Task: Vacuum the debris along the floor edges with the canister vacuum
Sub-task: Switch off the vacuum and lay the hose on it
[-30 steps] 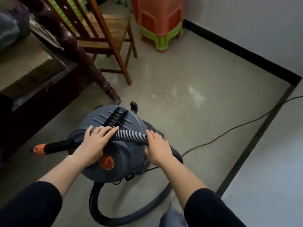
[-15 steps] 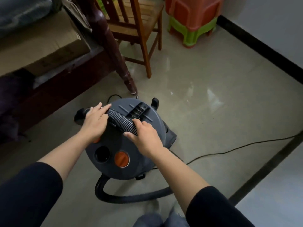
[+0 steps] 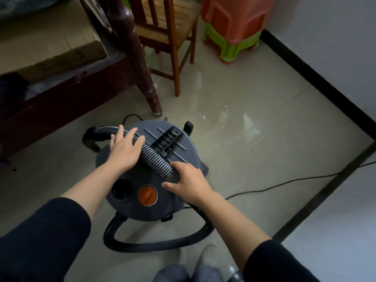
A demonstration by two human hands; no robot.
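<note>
The canister vacuum (image 3: pixel 150 169) stands on the floor in the centre of the frame, and its ribbed hose (image 3: pixel 156 159) lies diagonally across the grey lid. The left hand (image 3: pixel 125 148) is laid on the upper end of the hose with the fingers nearly straight and a little spread, pressing rather than gripping. The right hand (image 3: pixel 189 180) holds the lower end, with the fingers curled over it and the thumb stretched out on the lid. I judge this to be the preparing step: the hose is being freed from the lid, and no floor edge is cleaned yet. The next move, I think, needs the hose lifted clear and its mouth, which I cannot see, brought to the black skirting (image 3: pixel 315 82) on the right. A few pale specks of debris (image 3: pixel 204 117) lie above the canister. By count there are one vacuum, one hose, one orange knob (image 3: pixel 147 195), one round open port (image 3: pixel 122 188), one power cord (image 3: pixel 284 184) at right, one wooden chair (image 3: pixel 168 37) at the top, and two stacked stools (image 3: pixel 234 27), orange over green.
</note>
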